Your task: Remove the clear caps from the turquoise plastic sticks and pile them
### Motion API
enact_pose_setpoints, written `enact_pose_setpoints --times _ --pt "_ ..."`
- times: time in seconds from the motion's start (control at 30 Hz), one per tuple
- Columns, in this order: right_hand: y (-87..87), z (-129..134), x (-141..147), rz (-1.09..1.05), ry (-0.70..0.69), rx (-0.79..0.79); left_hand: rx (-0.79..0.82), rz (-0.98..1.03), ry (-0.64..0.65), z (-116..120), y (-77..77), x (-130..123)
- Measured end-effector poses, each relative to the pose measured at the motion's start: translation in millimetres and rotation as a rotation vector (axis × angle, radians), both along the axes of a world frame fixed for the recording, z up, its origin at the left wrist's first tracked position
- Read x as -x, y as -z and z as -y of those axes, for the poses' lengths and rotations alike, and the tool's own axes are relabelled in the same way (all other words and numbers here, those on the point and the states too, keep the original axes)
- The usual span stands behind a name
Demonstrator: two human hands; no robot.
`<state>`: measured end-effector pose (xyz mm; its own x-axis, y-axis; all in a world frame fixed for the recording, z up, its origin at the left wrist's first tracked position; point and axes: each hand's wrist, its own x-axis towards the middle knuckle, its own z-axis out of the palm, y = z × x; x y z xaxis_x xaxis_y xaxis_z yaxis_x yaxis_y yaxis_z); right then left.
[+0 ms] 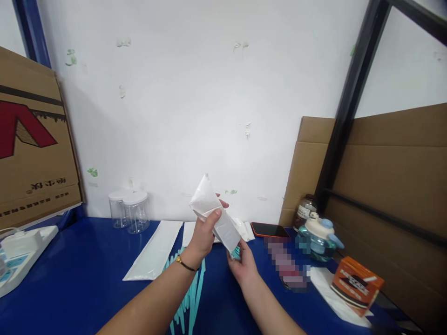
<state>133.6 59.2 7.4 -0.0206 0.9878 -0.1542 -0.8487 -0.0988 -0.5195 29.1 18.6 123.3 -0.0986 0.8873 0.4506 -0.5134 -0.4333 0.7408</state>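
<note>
My left hand is closed around a white bag, thumb on its front face and fingers behind it. The bag is held slanted above the table, its upper end folded and pointed. My right hand grips the bag's lower end, where a bundle of thin teal sticks shows between the fingers. Whether the sticks are inside the bag or just against it, I cannot tell. More long, flat teal sticks lie in a loose pile on the table below, partly hidden by my left forearm.
On the blue table lie a flat white bag and a phone. Two clear jars stand by the wall. To the right are a teal bottle, a brown jar and an orange box. A power strip is at left.
</note>
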Motion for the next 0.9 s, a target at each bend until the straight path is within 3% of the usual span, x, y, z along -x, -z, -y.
enact_pose_setpoints --times 0.1,0.23,0.43,0.57,0.63,0.77,0.9 --pt "1.9 -10 -6 -0.081 0.028 0.074 0.009 0.037 0.045 6 10.6 -2" --pt "14.0 -27 -26 0.0 0.125 0.063 0.048 0.151 0.029 13 22.4 -4" --pt "23.3 -42 -72 0.051 0.255 0.009 0.116 0.363 -0.018 8 17.3 23" --pt "19.1 -44 -88 0.065 0.297 -0.029 0.18 0.476 -0.113 -17 18.8 54" --pt "16.4 -44 -91 0.058 0.313 -0.031 0.306 0.514 -0.173 -35 26.3 63" --pt "9.3 -40 -92 0.032 0.332 -0.006 0.671 0.523 -0.247 -70 50.0 57" --pt "0.2 -34 -93 0.019 0.323 0.015 0.772 0.483 -0.227 -92 68.9 42"
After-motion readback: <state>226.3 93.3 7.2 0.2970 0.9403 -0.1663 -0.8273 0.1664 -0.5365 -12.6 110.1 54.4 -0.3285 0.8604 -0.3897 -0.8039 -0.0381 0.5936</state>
